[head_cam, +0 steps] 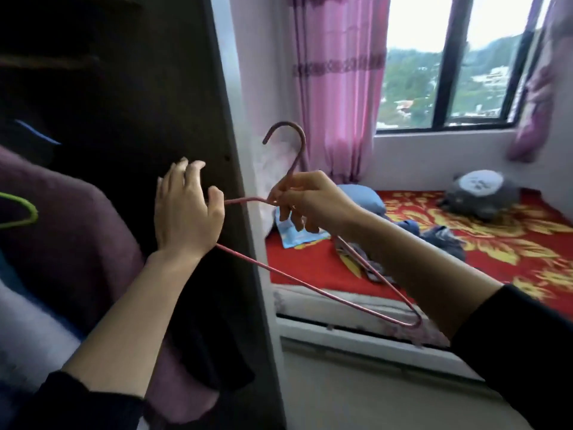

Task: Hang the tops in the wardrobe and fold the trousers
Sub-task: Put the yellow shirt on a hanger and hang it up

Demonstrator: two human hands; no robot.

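A pink wire hanger [313, 288] is held in the air in front of the dark wardrobe side panel [173, 97]. My right hand [305, 201] pinches it at the neck, just under the hook. My left hand [186, 209] is spread with relaxed fingers by the hanger's left shoulder; the wire passes behind its palm. Inside the wardrobe at left hang a purple garment [77, 225] and a black garment [214, 330], with a green hanger [23, 209] at the far left. Dark clothes [443, 240] lie in a heap on the bed.
A bed with a red and yellow flowered cover [496, 243] fills the right. On it lie a blue pillow [361, 198], a grey plush toy [482, 193] and a blue packet [294, 234]. Pink curtains [338, 88] flank a window [449, 63].
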